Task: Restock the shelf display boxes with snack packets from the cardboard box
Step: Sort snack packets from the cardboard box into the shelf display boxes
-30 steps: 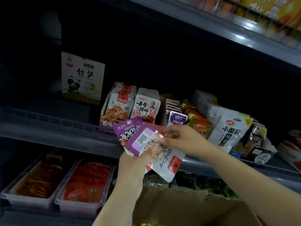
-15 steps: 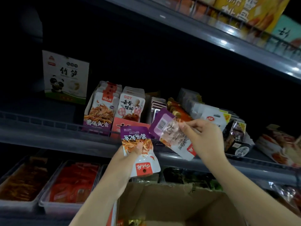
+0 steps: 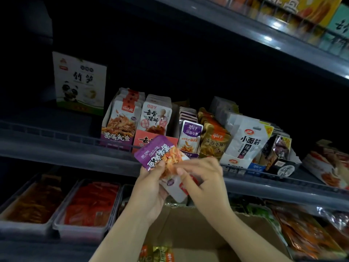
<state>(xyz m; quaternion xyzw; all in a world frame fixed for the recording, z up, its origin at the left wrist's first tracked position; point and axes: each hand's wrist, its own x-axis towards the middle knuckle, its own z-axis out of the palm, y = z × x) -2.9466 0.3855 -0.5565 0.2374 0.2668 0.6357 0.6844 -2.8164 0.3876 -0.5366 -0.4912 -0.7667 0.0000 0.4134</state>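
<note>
Between my fingertips, item one: purple snack packet, flat glossy foil pouch, printed side up and upside down, tilted; white lower end with a red tab shows below my thumbs. More packets may be stacked behind it; I cannot tell how many.

Left hand: fingers curled round the packet's left edge, thumb pressed on its face.
Right hand: thumb and forefinger pinch the right edge.

Just beyond the fingertips: display boxes on the shelf, cardboard trays holding upright rows of pouches; the leftmost carries the matching purple band. Its neighbours hold white, purple and gold packs.

Below my wrists: cardboard box, matte brown, flaps open, further packets at the bottom.
Left of the forearms, lower tier: clear plastic bins of red and orange sachets.

Handling note, my judgement: turn the packet upright, label outward, square it, then slide it behind the matching row. Foil is slick; grip by the sealed edges.
</note>
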